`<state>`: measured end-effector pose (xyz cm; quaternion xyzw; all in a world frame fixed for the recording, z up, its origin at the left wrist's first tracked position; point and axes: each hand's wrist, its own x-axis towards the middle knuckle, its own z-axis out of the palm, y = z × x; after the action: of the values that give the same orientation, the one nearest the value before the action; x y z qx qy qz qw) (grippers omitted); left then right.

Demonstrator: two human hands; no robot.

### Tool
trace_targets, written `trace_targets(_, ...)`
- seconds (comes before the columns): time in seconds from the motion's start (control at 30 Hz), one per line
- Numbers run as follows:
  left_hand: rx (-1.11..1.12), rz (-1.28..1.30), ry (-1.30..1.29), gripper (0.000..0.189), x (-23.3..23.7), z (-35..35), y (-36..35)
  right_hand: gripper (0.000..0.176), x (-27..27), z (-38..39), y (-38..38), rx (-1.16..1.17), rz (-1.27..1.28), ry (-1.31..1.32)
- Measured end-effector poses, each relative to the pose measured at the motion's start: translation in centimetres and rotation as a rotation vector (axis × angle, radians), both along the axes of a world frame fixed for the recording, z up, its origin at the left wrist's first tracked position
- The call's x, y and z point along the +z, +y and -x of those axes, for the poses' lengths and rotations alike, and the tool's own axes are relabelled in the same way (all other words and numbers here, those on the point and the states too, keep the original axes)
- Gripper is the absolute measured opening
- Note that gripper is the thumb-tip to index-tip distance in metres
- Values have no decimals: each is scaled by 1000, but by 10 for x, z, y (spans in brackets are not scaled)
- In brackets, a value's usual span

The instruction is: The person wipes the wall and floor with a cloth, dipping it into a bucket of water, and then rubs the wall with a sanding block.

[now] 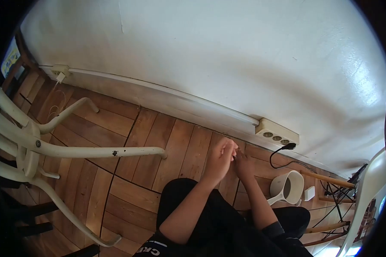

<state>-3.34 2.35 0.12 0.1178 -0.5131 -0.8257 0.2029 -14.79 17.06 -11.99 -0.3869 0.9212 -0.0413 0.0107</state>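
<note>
My left hand (pixel 221 157) and my right hand (pixel 243 165) are held close together over my crossed legs, in front of the wall. The left fingers are curled in, with the thumb side toward the right hand. My right fingers are bent and meet the left ones. Whatever lies between the fingertips, if anything, is hidden or too small to name. To the right of my right hand, a white dipper with a handle (pixel 278 186) rests on the floor, beside my knee.
A socket strip (pixel 277 132) with a black plug (pixel 290 146) is fixed low on the wall. At left stands a white metal chair base (pixel 94 152) with spread legs. On the right are a small white box (pixel 309 193) and a white chair (pixel 366 197) with wooden legs.
</note>
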Motion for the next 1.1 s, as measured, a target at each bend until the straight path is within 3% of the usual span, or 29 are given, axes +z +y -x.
trace_targets(0.07,96,-11,6,25,-3,3,-4,32,33,-17,2,-133,116,-124)
trace_targets(0.13,112,-1,16,25,-8,5,-9,30,55,-21,4,-468,242,-615)
trace_targets(0.17,129,-10,6,25,-9,6,-12,30,52,-24,8,-485,247,-610)
trace_targets(0.23,120,-31,-56,25,-9,5,-16,34,43,-27,13,-482,1150,-1288)
trace_targets(0.27,112,-29,-50,25,-9,5,-16,34,51,-31,11,-483,1158,-1279)
trace_targets(0.33,96,-13,-94,25,-12,7,-18,36,65,-38,8,-556,1398,-1632)
trace_targets(0.57,115,31,-77,24,-15,13,-20,40,83,-53,11,-510,1505,-1842)
trace_targets(0.63,119,29,-136,23,-11,10,-23,41,87,-57,10,-381,1552,-1974)
trace_targets(0.77,146,22,-129,23,-11,10,-24,40,80,-57,12,-473,1596,-1975)
trace_targets(0.87,163,20,-114,23,-11,11,-26,41,60,-50,16,-349,1584,-2072)
trace_targets(0.93,173,-17,-88,22,-8,9,-29,43,51,-47,11,-323,1334,-1745)
trace_targets(0.97,191,-24,-92,22,-7,8,-31,43,50,-46,4,-320,1313,-1756)
trace_targets(1.03,230,-39,-76,22,-4,4,-35,47,47,-47,-9,-399,782,-1162)
trace_targets(1.1,297,-76,-60,22,-5,3,-44,47,45,-46,-17,-372,798,-1223)
